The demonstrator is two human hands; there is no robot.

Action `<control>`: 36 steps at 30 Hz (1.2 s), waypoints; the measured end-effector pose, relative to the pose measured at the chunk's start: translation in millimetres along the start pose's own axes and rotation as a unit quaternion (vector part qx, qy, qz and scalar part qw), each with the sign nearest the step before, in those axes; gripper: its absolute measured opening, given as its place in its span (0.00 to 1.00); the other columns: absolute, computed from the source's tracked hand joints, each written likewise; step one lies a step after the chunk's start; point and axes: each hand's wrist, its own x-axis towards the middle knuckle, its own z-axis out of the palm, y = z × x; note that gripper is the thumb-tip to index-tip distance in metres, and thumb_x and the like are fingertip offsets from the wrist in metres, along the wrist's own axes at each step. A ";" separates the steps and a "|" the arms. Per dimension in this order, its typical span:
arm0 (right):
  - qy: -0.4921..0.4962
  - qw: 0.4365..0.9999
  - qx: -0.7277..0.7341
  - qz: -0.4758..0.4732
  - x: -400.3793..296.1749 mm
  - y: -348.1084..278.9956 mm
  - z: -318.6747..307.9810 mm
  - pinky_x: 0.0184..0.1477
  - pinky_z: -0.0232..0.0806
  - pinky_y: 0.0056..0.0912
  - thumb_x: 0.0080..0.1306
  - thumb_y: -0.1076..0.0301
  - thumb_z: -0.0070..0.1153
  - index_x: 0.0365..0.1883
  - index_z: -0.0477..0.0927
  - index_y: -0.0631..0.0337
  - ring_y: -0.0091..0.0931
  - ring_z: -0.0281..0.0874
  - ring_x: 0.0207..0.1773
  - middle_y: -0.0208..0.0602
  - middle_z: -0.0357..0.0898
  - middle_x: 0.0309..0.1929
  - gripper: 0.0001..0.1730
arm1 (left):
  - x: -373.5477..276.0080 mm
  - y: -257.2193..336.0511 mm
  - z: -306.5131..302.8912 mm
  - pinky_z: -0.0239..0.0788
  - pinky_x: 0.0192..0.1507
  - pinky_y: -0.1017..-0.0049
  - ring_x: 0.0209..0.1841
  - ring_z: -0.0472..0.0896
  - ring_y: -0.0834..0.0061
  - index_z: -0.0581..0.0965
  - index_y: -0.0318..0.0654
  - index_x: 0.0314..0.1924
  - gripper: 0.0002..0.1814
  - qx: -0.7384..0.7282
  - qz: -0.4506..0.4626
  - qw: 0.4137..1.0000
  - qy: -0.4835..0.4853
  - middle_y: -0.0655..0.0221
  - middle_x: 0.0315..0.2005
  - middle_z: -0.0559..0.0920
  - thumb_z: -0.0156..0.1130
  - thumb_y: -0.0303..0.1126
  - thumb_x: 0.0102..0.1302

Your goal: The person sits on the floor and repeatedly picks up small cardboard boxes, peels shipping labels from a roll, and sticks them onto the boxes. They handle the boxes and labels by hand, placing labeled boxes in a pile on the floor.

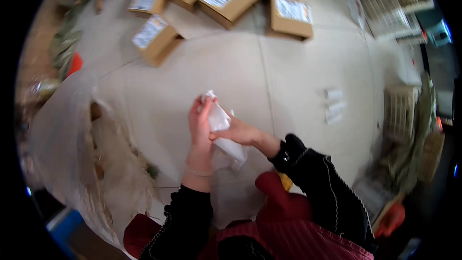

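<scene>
Near the middle of the view, my left hand (200, 122) grips the upper end of a crumpled white sheet or bag (219, 118), thin and slightly shiny. From the right, my right hand (238, 130) closes on the same white piece lower down, its thumb close to my left palm. The loose end (234, 151) of the piece hangs below both hands. Blur hides whether anything is inside it. Several small white rolls or packets (334, 106) lie on the tiled floor to the right.
Cardboard boxes with printed labels (229, 3) stand on the floor ahead. A large translucent plastic sack (65, 133) bulges at the left. White plastic crates (400, 112) and green cloth (420, 144) are at the right. An orange-red object (75, 64) sits behind the sack.
</scene>
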 end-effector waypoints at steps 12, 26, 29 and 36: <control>0.394 0.916 -0.009 -0.075 -65.8 3.1 -3.1 0.46 0.72 0.35 0.65 0.65 0.62 0.49 0.80 0.64 0.32 0.82 0.42 0.40 0.84 0.41 0.17 | -140.1 -55.0 -1.8 0.51 0.73 0.61 0.75 0.56 0.65 0.44 0.40 0.78 0.59 0.037 -0.202 0.971 -0.119 0.66 0.74 0.54 0.52 0.74 0.62; -0.055 0.997 -0.048 -0.040 -145.9 87.9 198.6 0.75 0.50 0.45 0.57 0.60 0.70 0.72 0.58 0.57 0.49 0.51 0.76 0.50 0.56 0.73 0.48 | -295.4 38.7 -93.8 0.74 0.48 0.74 0.47 0.79 0.76 0.70 0.39 0.55 0.18 -0.045 -0.196 0.938 0.282 0.65 0.46 0.79 0.55 0.44 0.76; -0.134 0.986 0.009 0.101 -168.5 73.4 223.3 0.74 0.52 0.40 0.56 0.60 0.72 0.74 0.54 0.57 0.41 0.54 0.75 0.46 0.55 0.74 0.53 | -320.8 86.1 -93.5 0.75 0.51 0.71 0.50 0.80 0.72 0.71 0.40 0.55 0.16 -0.138 -0.239 0.923 0.268 0.63 0.48 0.79 0.57 0.39 0.74; -0.334 0.856 0.077 0.387 -227.3 -17.5 293.5 0.50 0.71 0.28 0.64 0.61 0.67 0.65 0.68 0.58 0.22 0.77 0.46 0.32 0.80 0.44 0.34 | -390.1 190.7 -119.9 0.78 0.49 0.71 0.46 0.82 0.69 0.71 0.39 0.56 0.19 -0.166 -0.173 0.965 0.108 0.62 0.46 0.80 0.63 0.32 0.67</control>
